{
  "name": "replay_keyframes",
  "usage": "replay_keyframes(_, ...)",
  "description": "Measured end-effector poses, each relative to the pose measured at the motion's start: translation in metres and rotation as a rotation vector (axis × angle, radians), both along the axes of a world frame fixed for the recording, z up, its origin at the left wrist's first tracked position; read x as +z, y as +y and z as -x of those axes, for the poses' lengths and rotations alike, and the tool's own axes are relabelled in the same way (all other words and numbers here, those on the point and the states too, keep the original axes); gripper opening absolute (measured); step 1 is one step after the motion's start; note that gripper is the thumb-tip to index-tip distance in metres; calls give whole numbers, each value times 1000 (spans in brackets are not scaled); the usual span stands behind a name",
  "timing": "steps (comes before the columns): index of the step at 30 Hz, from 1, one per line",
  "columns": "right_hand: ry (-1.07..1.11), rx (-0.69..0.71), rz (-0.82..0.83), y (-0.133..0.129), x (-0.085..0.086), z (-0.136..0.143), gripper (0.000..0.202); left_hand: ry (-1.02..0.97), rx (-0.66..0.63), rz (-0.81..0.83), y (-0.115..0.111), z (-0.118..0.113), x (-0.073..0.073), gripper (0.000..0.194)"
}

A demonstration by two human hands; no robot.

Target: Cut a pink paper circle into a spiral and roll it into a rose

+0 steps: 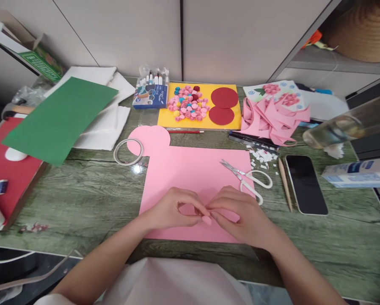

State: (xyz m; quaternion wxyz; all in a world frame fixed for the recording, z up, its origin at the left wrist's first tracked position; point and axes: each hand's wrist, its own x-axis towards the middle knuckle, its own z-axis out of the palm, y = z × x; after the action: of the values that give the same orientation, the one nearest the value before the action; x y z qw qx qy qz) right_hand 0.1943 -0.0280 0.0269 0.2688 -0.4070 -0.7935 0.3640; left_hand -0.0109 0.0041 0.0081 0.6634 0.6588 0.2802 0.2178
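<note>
Between the fingertips of both hands is a small rolled piece of pink paper (pixel 207 220), partly hidden by the fingers. My left hand (pixel 177 207) pinches it from the left, and my right hand (pixel 242 214) pinches it from the other side. Both hands are just above a large pink paper sheet (pixel 177 169). White-handled scissors (pixel 245 176) lie slightly spread at the sheet's right edge. Past the sheet's top left corner are pink paper circles (pixel 155 137), with a roll of tape (pixel 128 151) overlapping them.
Rolled paper flowers (pixel 188 103) and dark red circles (pixel 224 98) lie on a yellow sheet (pixel 209 124). Pink scraps (pixel 275 114), a phone (pixel 306 184), a wooden stick (pixel 285 184) and a clear bottle (pixel 345 123) are at right. Markers (pixel 152 93) and green paper (pixel 63 118) are at back left.
</note>
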Motion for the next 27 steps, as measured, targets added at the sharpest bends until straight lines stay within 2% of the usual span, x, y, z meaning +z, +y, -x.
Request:
replay_keyframes(7,-14,5,-20,0,0,0,14,19,-17,-11,0,1,-1,15)
replay_keyframes(12,-26,40,-35,1,-1,1,15,-19,-14,71,0,1,-3,15)
replay_keyframes(20,-13,60,34,0,1,1,13,-56,-4,114,1,2,-2,15)
replay_keyframes(27,-17,57,24,1,0,2,15,-44,-15,114,1,2,-2,15)
